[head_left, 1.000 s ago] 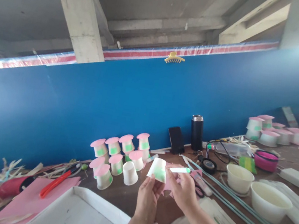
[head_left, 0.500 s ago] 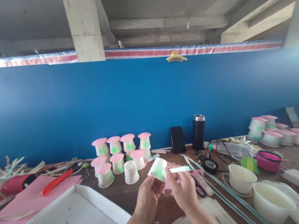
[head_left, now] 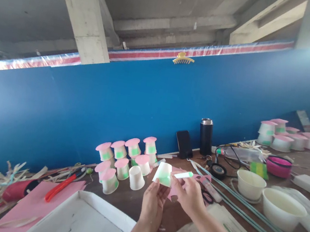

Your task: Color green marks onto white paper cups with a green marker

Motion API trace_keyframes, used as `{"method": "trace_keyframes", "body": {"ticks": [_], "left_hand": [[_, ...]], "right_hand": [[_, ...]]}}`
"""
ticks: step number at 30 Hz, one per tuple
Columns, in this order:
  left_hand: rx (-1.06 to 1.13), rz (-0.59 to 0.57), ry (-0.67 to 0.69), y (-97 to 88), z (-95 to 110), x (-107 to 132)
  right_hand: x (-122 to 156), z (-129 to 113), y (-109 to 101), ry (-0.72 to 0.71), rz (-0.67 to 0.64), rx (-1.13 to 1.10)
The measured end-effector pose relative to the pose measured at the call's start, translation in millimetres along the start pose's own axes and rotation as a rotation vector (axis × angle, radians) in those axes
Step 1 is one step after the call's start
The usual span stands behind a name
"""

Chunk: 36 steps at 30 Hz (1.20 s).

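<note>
An upside-down white paper cup [head_left: 164, 171] with a green patch on its side is in my left hand [head_left: 156, 196], thumb in front and fingers beneath. My right hand [head_left: 188, 192] pinches a white marker with a green end [head_left: 183, 175]; its tip meets the cup's right side or sits very close to it. Left of the cup, a plain white cup [head_left: 136, 178] stands upside down on the table. Behind it are several cups topped with pink paper discs [head_left: 109, 181], most with green patches, some of them stacked.
A white box lid [head_left: 104, 210] and pink paper [head_left: 52, 190] with a red tool [head_left: 60, 187] lie at left. A phone [head_left: 184, 144] and black flask [head_left: 205, 137] stand by the blue partition [head_left: 134, 97]. White bowls [head_left: 283, 211] and pale rods [head_left: 261, 223] are at right.
The marker has shifted slightly left and down along the cup, and the cup is a little more tilted. The green area looks wider. Both hands keep their hold.
</note>
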<state>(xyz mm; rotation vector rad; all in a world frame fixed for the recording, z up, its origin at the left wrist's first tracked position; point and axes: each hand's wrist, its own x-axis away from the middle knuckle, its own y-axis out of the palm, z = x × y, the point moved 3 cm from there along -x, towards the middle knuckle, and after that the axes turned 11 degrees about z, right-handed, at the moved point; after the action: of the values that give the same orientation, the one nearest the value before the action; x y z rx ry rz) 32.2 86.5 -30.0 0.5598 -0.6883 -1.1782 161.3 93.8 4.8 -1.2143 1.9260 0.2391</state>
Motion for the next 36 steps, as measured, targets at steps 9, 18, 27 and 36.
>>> {"method": "trace_keyframes", "body": {"ticks": [9,18,27,36], "left_hand": [[-0.020,0.047,0.005,-1.9,-0.8,-2.7],[-0.015,0.048,0.003,-2.8,-1.4,-2.3],[-0.006,0.042,0.022,-4.1,-1.8,-3.3],[-0.059,-0.089,0.049,4.1,0.1,2.5]], "right_hand": [[-2.8,5.7,-0.6,0.043,-0.027,-0.008],[-1.6,3.5,-0.3,0.062,-0.054,0.025],[-1.1,4.3,0.4,0.072,-0.055,0.007],[0.0,-0.8,-0.8,0.074,-0.066,-0.039]]}}
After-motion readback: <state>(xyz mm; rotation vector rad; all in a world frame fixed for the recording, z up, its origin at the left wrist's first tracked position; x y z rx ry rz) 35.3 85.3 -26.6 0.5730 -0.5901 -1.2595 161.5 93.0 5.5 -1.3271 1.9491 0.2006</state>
